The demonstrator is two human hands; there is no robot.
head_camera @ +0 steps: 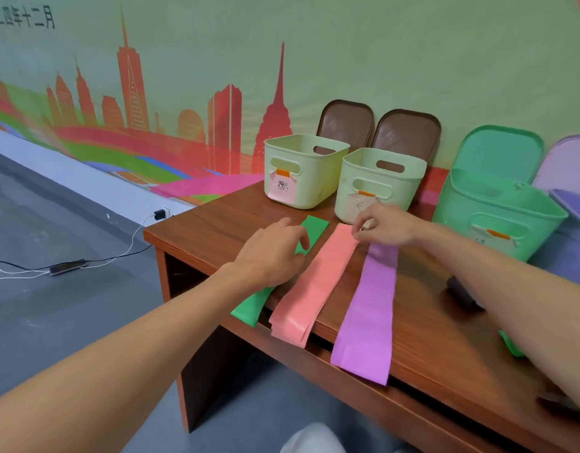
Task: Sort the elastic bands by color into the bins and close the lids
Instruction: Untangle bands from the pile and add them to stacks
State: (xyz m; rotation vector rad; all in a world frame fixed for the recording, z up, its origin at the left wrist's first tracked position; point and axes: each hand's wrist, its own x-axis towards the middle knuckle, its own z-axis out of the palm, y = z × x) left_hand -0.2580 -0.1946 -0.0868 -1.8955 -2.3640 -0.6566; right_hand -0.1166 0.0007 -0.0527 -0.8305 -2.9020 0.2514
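Three flat elastic bands lie side by side on the wooden table (429, 351), their near ends hanging over the front edge: a green band (314, 227), a salmon-pink band (314, 289) and a purple band (370, 315). My left hand (272, 253) rests palm down on the green band, fingers curled on it. My right hand (385, 225) pinches the far end of the purple band beside the pink band's top. Behind stand two pale yellow bins (301, 188) (393, 188), a green bin (497, 220) and part of a purple bin (572, 207), all open.
Two brown lids (345, 120) (409, 130), a green lid (504, 152) and a purple lid (566, 165) lean on the mural wall. Another green piece (510, 346) shows under my right forearm. A phone (68, 267) with cables lies on the grey floor at left.
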